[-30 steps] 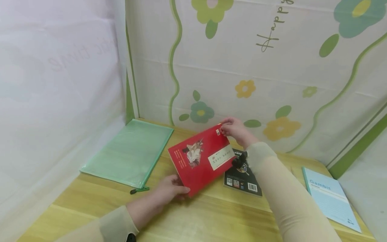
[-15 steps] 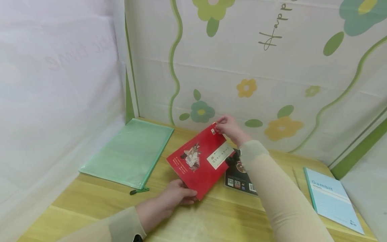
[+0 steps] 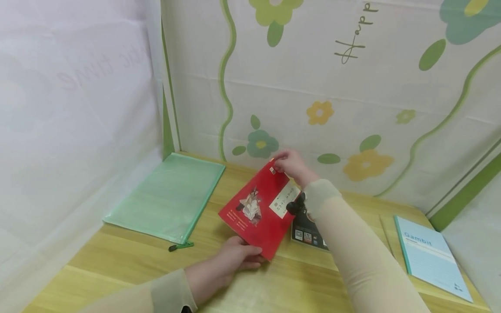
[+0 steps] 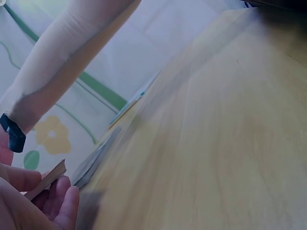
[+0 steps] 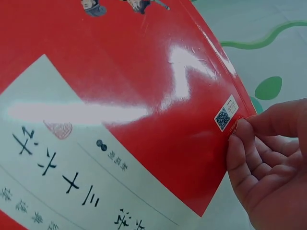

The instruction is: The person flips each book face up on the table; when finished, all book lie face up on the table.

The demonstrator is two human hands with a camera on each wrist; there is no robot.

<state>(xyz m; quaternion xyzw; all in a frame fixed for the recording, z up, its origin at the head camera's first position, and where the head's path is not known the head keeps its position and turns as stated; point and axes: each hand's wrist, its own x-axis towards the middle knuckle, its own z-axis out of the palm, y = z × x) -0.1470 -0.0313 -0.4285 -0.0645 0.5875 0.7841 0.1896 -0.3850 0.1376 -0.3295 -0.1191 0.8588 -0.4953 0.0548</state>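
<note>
A red book (image 3: 258,213) with a white title panel and a pictured figure is held tilted above the table, in both hands. My left hand (image 3: 235,261) grips its near corner, thumb on the cover and fingers beneath; in the left wrist view the book's page edge (image 4: 50,179) sits between thumb and fingers. At the far corner, my right hand (image 3: 291,165) pinches the book beside a small QR label (image 5: 225,113), which the right wrist view shows close up. Partly hidden under the book and right arm, a black book (image 3: 307,230) lies on the table.
A green zip pouch (image 3: 168,195) lies flat at the left, its zip pull (image 3: 181,246) toward me. On the right is a light blue notebook (image 3: 432,256) marked "Gambit". A flower-printed cloth wall (image 3: 289,91) rises behind the wooden table (image 3: 297,282).
The red book has turned more upright between the hands. My left hand has moved right with the near corner, while my right hand has shifted slightly left, its arm covering more of the black book.
</note>
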